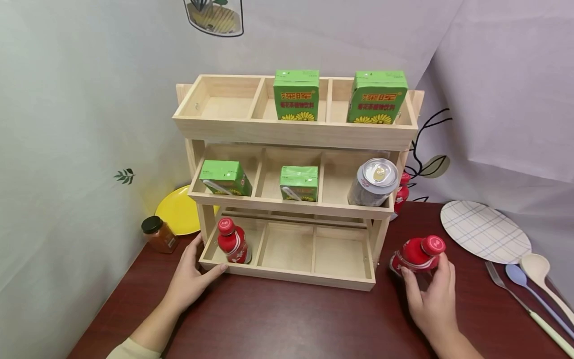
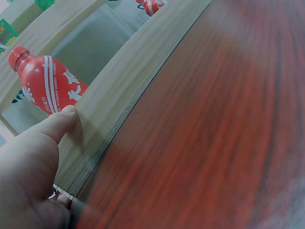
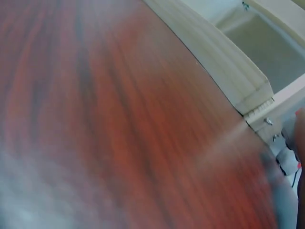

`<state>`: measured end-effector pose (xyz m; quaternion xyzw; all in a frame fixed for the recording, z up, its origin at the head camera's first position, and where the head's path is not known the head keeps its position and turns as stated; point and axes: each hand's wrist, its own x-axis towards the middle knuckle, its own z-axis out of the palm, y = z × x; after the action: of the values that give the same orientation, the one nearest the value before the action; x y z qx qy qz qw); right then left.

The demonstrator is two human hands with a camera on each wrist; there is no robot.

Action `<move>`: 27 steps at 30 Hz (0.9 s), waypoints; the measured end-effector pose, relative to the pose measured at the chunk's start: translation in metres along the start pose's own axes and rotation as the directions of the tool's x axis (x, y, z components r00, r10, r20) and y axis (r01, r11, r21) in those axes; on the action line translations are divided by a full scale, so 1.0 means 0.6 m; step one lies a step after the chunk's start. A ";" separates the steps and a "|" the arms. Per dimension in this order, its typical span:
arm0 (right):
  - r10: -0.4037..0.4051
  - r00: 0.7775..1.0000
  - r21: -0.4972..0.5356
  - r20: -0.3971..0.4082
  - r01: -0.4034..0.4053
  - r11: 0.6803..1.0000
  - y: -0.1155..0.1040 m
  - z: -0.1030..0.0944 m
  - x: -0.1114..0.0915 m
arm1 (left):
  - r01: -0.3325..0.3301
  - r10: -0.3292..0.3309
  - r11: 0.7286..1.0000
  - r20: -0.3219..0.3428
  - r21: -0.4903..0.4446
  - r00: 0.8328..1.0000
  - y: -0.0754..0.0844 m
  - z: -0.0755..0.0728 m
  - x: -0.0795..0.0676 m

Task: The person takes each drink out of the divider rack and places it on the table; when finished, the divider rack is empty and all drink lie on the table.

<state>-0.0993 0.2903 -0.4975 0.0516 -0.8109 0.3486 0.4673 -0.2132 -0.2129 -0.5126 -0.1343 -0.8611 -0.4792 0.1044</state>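
Observation:
A three-tier wooden shelf [image 1: 291,135] stands on the table. My left hand [image 1: 190,281] grips its lower left corner, and in the left wrist view the thumb [image 2: 59,123] lies over the front board. Just behind that thumb, a red bottle [image 1: 236,245] stands in the bottom tier's left compartment. To the right of the shelf, my right hand [image 1: 432,304] holds another red bottle [image 1: 413,257] between thumb and fingers, its cap leaning right; I cannot tell whether its base touches the table. The right wrist view mostly shows tabletop, with that hand barely at its edge.
Green drink cartons [image 1: 296,97] occupy the top tier's middle and right compartments. Two more cartons [image 1: 299,182] and a silver can [image 1: 369,187] fill the middle tier. Another red bottle [image 1: 401,194] is behind the shelf. Right: checked plate [image 1: 484,232], utensils [image 1: 535,269]. Left: yellow plate [image 1: 177,214], jar [image 1: 159,235].

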 end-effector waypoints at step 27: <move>0.253 0.967 -0.069 0.030 -0.250 0.966 0.057 0.001 0.036 | 0.008 -0.008 1.000 0.003 0.017 1.000 0.002 0.000 -0.001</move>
<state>-0.1259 0.3208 -0.4982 -0.0602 -0.8306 0.3775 0.4048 -0.2123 -0.2123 -0.5117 -0.1306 -0.8658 -0.4722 0.1022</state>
